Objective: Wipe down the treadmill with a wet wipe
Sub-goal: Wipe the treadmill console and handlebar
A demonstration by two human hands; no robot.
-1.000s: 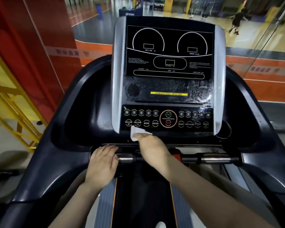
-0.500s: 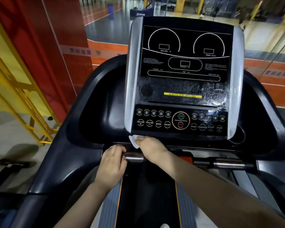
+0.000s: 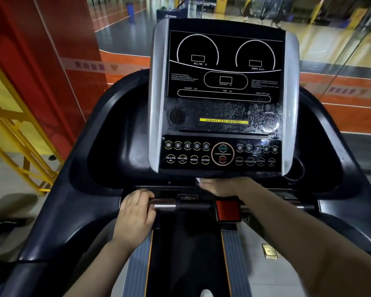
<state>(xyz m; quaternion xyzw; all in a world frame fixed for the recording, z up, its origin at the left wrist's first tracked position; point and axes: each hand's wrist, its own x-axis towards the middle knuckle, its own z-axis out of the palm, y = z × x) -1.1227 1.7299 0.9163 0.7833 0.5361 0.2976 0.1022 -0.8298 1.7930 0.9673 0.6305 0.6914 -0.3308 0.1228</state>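
Wet wipe (image 3: 198, 180) now sits mid-frame under the console (image 3: 223, 155); we've slid it right from the left corner. Right hand (image 3: 225, 186) presses it, fingers flat; left hand (image 3: 135, 213) curls round the handlebar (image 3: 165, 204). Lower edge nearly covered.

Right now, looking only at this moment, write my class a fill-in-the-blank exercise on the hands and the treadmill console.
1. The left hand grips the treadmill's ____.
2. The right hand presses the wet wipe on the ledge just ____ the button panel.
3. The yellow strip on the console reads ALWAYS STAY ____.
4. The round control at the panel's centre is marked START and ____.

Missing words: handlebar; below; HEALTHY; STOP
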